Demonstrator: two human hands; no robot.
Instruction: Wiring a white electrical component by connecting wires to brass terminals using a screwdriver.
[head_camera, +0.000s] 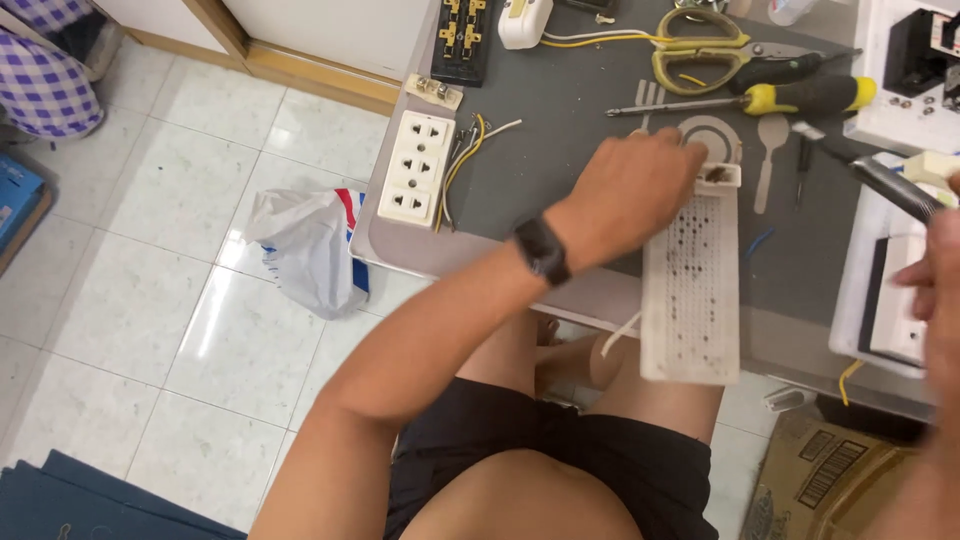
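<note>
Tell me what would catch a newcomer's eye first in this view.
Probably the left hand, mid-table, resting on the top end of a long white perforated plastic strip that overhangs the grey table's near edge. Next, the white three-outlet socket plate with loose wires at the table's left edge, and yellow-handled scissors at the far side.

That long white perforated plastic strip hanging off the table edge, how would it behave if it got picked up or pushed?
The perforated strip looks like thin moulded plastic, so probably light and fairly stiff. Its near end overhangs the grey table, so a push toward the lap could tip it off. The left hand rests at its far end, likely steadying it; the right hand holds a metal tool.
</note>
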